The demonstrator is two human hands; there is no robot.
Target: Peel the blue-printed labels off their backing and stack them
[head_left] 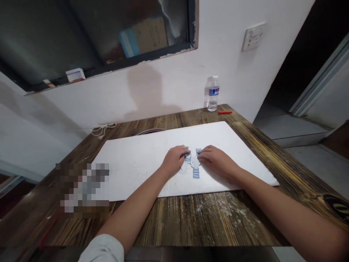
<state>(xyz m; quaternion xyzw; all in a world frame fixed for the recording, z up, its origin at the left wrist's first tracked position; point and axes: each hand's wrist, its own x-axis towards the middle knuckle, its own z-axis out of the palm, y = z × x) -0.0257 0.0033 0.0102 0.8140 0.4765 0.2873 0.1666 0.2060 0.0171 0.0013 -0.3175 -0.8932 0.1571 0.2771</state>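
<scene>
Over a white board (141,163) on the wooden table, my left hand (174,160) has its fingers bent and pressed together at a small white piece with blue markings (188,159). It looks like a torn bit of paper. Close by on the right, my right hand (215,160) curls its fingers onto the edge of another blue-marked piece (198,150). Below and between the hands, a third blue-patterned piece (196,173) lies flat on the board. The fingertips partly cover the pieces, so their full outlines are hidden.
A water bottle (213,94) stands by the wall, beside a red pen-like stick (225,112). A pale cord (102,129) lies at the back left. White crumbs (226,211) are scattered along the wooden table (169,222). Something at the left is pixelated.
</scene>
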